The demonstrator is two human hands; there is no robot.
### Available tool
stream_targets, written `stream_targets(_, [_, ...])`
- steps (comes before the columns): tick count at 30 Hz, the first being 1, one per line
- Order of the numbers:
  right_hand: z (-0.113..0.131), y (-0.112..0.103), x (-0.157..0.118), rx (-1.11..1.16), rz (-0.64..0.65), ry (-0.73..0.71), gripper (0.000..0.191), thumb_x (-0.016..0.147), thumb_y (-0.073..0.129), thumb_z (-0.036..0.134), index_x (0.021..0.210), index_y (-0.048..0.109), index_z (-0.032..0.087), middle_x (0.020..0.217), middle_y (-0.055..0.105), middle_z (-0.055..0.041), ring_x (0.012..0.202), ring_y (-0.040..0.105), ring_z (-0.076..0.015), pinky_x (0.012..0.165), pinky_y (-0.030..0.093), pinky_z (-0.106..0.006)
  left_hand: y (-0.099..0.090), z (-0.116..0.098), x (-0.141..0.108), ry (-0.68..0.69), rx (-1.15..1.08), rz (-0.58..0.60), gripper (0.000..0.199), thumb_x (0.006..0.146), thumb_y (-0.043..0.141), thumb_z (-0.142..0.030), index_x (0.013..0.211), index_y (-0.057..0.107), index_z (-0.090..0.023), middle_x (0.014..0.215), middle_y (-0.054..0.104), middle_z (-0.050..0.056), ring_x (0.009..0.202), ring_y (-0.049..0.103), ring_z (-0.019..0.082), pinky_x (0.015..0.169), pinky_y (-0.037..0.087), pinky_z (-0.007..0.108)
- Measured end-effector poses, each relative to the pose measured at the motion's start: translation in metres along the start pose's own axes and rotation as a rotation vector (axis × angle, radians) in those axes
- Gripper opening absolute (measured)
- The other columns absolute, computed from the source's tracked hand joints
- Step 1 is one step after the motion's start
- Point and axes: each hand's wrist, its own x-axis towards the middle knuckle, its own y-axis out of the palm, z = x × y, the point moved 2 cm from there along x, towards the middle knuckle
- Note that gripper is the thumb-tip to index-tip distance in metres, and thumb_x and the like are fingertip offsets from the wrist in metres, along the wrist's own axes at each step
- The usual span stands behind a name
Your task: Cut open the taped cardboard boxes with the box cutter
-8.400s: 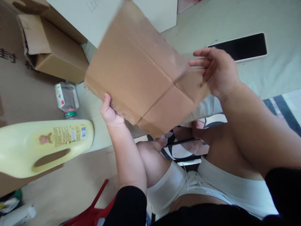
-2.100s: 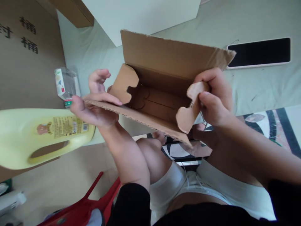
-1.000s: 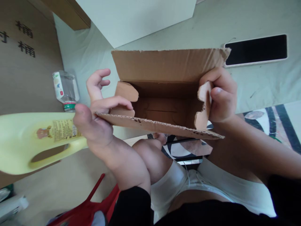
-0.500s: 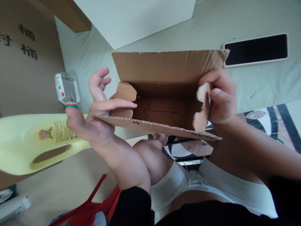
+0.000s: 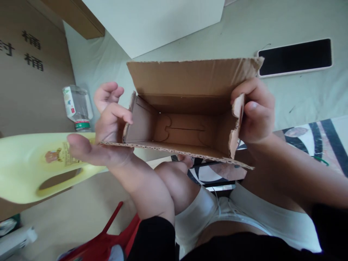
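An open cardboard box (image 5: 187, 127) is between my hands, tilted so that I see into its bare inside and the slit in its bottom. My right hand (image 5: 257, 110) grips its right end, thumb outside the torn right flap and fingers curled at the far corner. At the left end, my left hand (image 5: 112, 123) hooks its bent fingers over the upright left flap (image 5: 129, 116). The left thumb sticks out to the side, and the near long flap crosses the palm. The far long flap (image 5: 185, 76) stands up and leans outward.
A phone (image 5: 295, 58) lies on the pale green cloth (image 5: 307, 98) at the right. On the left are a clear plastic bottle (image 5: 78, 105), a yellow jug (image 5: 24, 163) and a large carton (image 5: 32, 90). A white panel (image 5: 163, 25) is at the back, a red object (image 5: 108, 239) below.
The left end flap has swung outward from over the opening to upright, with my left fingers moving left along with it. My right hand keeps its grip on the right end.
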Motion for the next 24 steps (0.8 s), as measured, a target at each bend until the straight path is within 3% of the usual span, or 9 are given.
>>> stream_targets(4, [0.002, 0.002, 0.004, 0.046, -0.032, -0.026, 0.030, 0.086, 0.053, 0.046, 0.072, 0.051, 0.021, 0.062, 0.040, -0.0021, 0.057, 0.036, -0.0146, 0.060, 0.032, -0.032, 0.006, 0.015, 0.005, 0.078, -0.283, -0.050, 0.070, 0.070, 0.047, -0.089, 0.062, 0.040, -0.019, 0.120, 0.056, 0.008, 0.105, 0.058, 0.027, 0.107, 0.044, 0.048])
stream_targets(7, [0.002, 0.002, 0.007, -0.044, -0.062, 0.009, 0.041, 0.086, 0.047, 0.059, 0.070, 0.041, 0.022, 0.062, 0.040, -0.0024, 0.056, 0.035, -0.0151, 0.058, 0.034, -0.034, 0.011, 0.023, 0.007, 0.126, -0.446, -0.078, 0.055, 0.071, 0.063, -0.067, 0.068, 0.035, -0.019, 0.108, 0.059, 0.007, 0.098, 0.061, 0.023, 0.095, 0.047, 0.043])
stream_targets(9, [0.000, 0.001, 0.008, -0.060, -0.078, 0.023, 0.043, 0.083, 0.045, 0.061, 0.068, 0.037, 0.022, 0.063, 0.039, -0.0029, 0.057, 0.036, -0.0153, 0.059, 0.034, -0.034, 0.012, 0.023, 0.007, 0.163, -0.475, -0.090, 0.056, 0.069, 0.067, -0.061, 0.070, 0.030, -0.020, 0.095, 0.057, 0.005, 0.093, 0.062, 0.021, 0.090, 0.047, 0.040])
stream_targets(11, [-0.001, 0.000, 0.010, 0.003, -0.089, 0.014, 0.041, 0.082, 0.044, 0.058, 0.066, 0.036, 0.021, 0.064, 0.034, -0.0032, 0.060, 0.036, -0.0160, 0.061, 0.034, -0.034, 0.012, 0.023, 0.008, 0.156, -0.489, -0.077, 0.066, 0.066, 0.073, -0.061, 0.070, 0.022, -0.019, 0.092, 0.057, 0.003, 0.094, 0.063, 0.020, 0.093, 0.045, 0.043])
stream_targets(15, [-0.001, 0.000, 0.011, 0.143, -0.101, 0.020, 0.041, 0.081, 0.045, 0.057, 0.064, 0.035, 0.021, 0.064, 0.028, -0.0023, 0.061, 0.034, -0.0161, 0.062, 0.033, -0.034, 0.013, 0.025, 0.008, 0.083, -0.542, 0.026, 0.085, 0.061, 0.081, -0.058, 0.074, 0.007, -0.019, 0.117, 0.066, 0.000, 0.114, 0.065, 0.025, 0.111, 0.035, 0.054])
stream_targets(20, [0.005, 0.002, 0.011, 0.167, -0.087, 0.107, 0.043, 0.082, 0.051, 0.058, 0.065, 0.039, 0.020, 0.060, 0.028, 0.0004, 0.057, 0.027, -0.0129, 0.063, 0.030, -0.030, 0.017, 0.027, 0.008, 0.169, -0.555, 0.058, 0.063, 0.068, 0.074, -0.057, 0.073, 0.021, -0.022, 0.109, 0.070, -0.002, 0.117, 0.064, 0.017, 0.110, 0.045, 0.042])
stream_targets(24, [0.001, -0.001, 0.004, 0.136, -0.064, 0.175, 0.034, 0.083, 0.059, 0.055, 0.077, 0.051, 0.022, 0.062, 0.042, 0.0013, 0.056, 0.037, -0.0128, 0.057, 0.032, -0.027, 0.016, 0.025, 0.004, 0.124, -0.486, 0.064, 0.049, 0.069, 0.076, -0.060, 0.072, 0.043, -0.023, 0.120, 0.069, -0.001, 0.119, 0.063, 0.022, 0.112, 0.045, 0.048])
